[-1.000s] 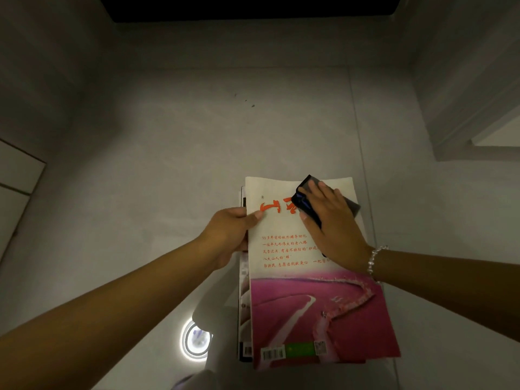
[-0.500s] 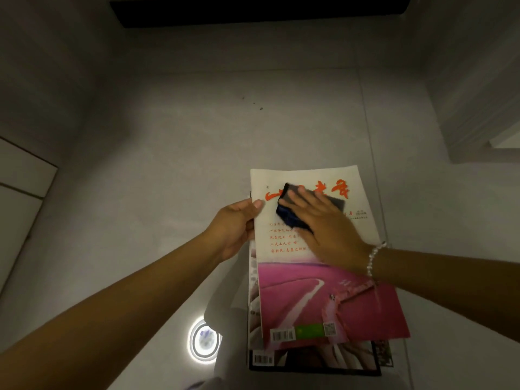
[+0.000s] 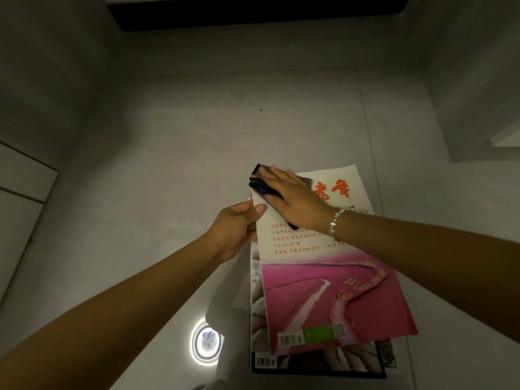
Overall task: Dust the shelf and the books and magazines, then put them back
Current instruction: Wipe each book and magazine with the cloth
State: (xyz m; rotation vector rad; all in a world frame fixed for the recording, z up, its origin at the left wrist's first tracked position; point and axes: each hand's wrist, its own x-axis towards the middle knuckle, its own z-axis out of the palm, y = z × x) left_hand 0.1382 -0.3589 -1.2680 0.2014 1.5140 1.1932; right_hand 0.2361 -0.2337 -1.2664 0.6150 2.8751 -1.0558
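Observation:
A magazine with a cream top, red characters and a pink picture lies uppermost on a small stack of magazines above the grey floor. My left hand grips the stack's left edge, thumb on the top cover. My right hand, fingers flat, presses a dark cloth onto the cover's far left corner. The cloth sticks out past the corner and is partly hidden under my palm. A bead bracelet circles my right wrist.
Grey floor tiles stretch ahead, with a round lamp reflection near the stack. A dark opening runs along the far wall. White cabinet fronts stand at the left, a white frame at the right.
My right hand has swept the cloth leftward across the top of the cover, from the right side to the far left corner. My left hand kept its hold on the stack's edge.

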